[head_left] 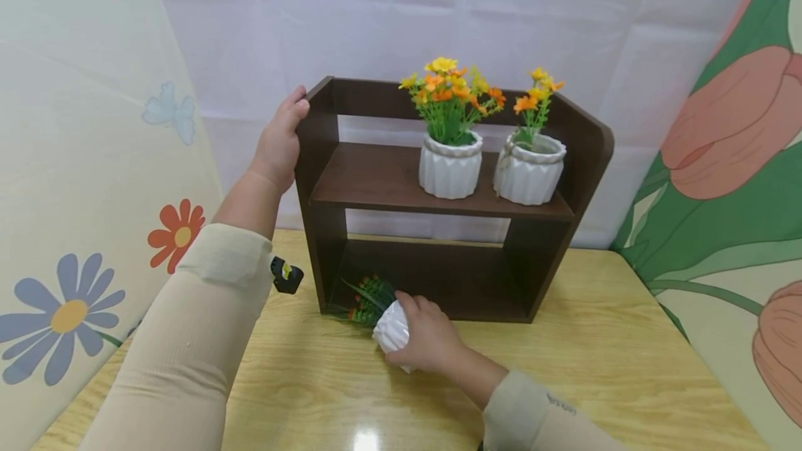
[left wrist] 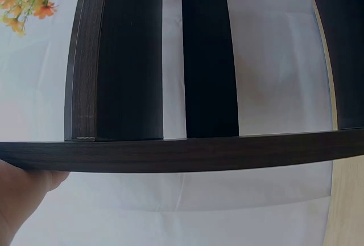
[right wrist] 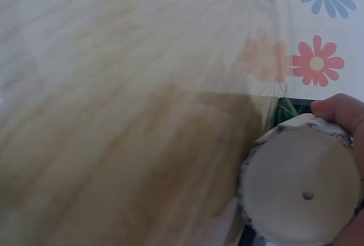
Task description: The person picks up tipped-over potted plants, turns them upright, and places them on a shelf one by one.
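Note:
A dark brown two-tier shelf (head_left: pixel 382 171) stands upright on the table. My left hand (head_left: pixel 280 139) rests flat against the outside of its left side panel, near the top, fingers extended; in the left wrist view that side panel (left wrist: pixel 170 156) runs across the frame. My right hand (head_left: pixel 432 336) grips a white ribbed flower pot (head_left: pixel 392 328) in front of the lower tier. The pot is tilted, and its small red flowers and green leaves (head_left: pixel 371 298) point left toward the lower left corner of the shelf. Its round pot base (right wrist: pixel 296 177) faces the right wrist camera.
On the upper tier, toward the right, sit two white pots, one with a full bunch of yellow and orange flowers (head_left: pixel 450 167), the other with fewer blooms (head_left: pixel 531 171). The wooden table (head_left: pixel 595 326) meets a white cloth backdrop (head_left: pixel 401 12) and flower-printed side panels.

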Tool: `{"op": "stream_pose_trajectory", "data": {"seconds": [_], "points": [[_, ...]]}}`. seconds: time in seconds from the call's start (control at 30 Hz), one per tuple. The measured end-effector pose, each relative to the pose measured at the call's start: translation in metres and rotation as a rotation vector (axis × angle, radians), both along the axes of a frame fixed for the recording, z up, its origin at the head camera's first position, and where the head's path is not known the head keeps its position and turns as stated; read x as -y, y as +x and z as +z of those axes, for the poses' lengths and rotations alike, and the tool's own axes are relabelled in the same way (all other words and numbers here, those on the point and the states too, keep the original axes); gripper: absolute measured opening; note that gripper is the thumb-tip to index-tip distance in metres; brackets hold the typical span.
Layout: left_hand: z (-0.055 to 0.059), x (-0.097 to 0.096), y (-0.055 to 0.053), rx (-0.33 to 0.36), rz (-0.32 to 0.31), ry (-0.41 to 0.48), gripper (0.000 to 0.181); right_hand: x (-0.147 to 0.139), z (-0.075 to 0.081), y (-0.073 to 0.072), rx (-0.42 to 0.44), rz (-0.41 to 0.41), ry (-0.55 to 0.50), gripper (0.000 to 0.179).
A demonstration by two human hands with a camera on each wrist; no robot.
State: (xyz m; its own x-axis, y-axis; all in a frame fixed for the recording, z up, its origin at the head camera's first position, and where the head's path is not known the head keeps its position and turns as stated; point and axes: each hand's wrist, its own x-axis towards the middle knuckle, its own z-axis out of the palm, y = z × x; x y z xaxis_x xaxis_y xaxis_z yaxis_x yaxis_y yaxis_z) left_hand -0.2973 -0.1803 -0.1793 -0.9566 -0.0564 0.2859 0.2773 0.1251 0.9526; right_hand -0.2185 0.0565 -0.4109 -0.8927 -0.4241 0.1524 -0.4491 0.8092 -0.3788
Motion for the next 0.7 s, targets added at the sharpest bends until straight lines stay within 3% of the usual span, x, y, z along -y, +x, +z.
{"op": "stream_pose_trajectory", "data": {"seconds": [0.7], "points": [[0.0, 0.0, 0.0, 0.002, -0.015, 0.025, 0.055, -0.022, -0.019, 0.012, -0.124, 0.052, -0.213, 0.098]]}}
